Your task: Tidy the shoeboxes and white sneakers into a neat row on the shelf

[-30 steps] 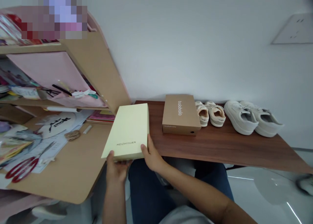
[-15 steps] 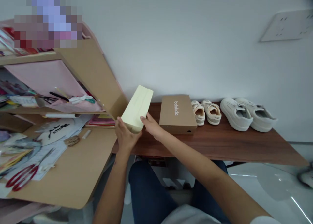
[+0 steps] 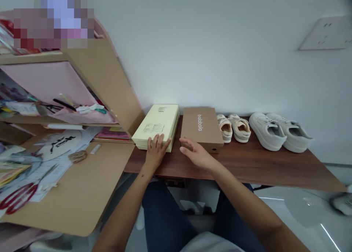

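A pale yellow shoe box (image 3: pixel 158 124) lies flat on the dark wooden bench (image 3: pixel 247 164), its labelled side up, against the wall. My left hand (image 3: pixel 156 149) rests on the box's near end with fingers spread flat. My right hand (image 3: pixel 194 153) hovers open just right of it, in front of a brown cardboard shoe box (image 3: pixel 202 127) that stands beside the yellow one.
Small beige shoes (image 3: pixel 233 127) and larger white sneakers (image 3: pixel 279 131) stand in a row to the right on the bench. A light wooden desk (image 3: pixel 79 193) at the left carries papers and red scissors (image 3: pixel 16 195); pink shelves (image 3: pixel 55 87) rise behind it.
The yellow box was held near my lap, then lifted, flipped over and set down on the bench beside the brown box. My right hand has let go of it.
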Action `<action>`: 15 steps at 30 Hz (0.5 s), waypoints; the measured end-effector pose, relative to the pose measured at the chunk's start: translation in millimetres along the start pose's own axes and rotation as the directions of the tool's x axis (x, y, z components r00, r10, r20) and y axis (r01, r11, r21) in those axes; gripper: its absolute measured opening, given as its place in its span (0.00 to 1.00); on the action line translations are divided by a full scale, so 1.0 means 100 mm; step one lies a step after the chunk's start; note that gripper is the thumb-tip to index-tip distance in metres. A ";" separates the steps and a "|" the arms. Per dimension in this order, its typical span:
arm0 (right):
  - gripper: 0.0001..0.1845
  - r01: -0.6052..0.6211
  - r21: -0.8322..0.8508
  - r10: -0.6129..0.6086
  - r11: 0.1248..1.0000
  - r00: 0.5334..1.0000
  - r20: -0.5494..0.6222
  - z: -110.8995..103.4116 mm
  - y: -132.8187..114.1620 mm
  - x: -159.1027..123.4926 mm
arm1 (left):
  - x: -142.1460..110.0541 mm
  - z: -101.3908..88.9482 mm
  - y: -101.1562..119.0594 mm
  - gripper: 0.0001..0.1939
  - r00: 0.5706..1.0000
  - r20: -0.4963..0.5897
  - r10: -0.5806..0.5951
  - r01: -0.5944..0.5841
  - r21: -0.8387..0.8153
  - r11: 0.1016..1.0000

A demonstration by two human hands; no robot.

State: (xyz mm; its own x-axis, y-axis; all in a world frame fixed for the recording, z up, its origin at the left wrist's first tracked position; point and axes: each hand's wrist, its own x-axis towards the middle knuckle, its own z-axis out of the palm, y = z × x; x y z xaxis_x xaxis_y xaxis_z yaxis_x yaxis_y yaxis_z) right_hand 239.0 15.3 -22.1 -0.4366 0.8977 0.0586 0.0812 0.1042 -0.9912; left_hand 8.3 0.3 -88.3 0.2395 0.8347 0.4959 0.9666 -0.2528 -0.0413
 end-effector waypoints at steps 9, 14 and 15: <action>0.21 -0.038 0.104 0.045 0.994 0.997 -0.068 -0.64 0.03 -0.56 | -0.05 0.01 0.12 0.31 0.998 -0.040 -0.058 0.059 0.006 0.998; 0.22 -0.051 0.106 0.064 0.993 0.990 -0.126 -0.88 -0.04 -0.66 | -0.01 -0.01 0.14 0.30 0.994 -0.043 -0.098 0.097 -0.025 0.995; 0.22 -0.048 0.101 0.062 0.994 0.988 -0.140 -0.92 -0.05 -0.67 | 0.01 -0.04 0.13 0.30 0.994 -0.037 -0.102 0.101 -0.035 0.994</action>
State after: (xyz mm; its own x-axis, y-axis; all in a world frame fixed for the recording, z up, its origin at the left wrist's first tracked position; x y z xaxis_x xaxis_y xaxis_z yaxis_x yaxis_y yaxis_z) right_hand 350.3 -5.9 -9.9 -0.3012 0.9535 0.0131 0.0110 0.0173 -0.9998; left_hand 20.8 -4.3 -85.3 0.1358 0.8378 0.5289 0.9822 -0.1839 0.0391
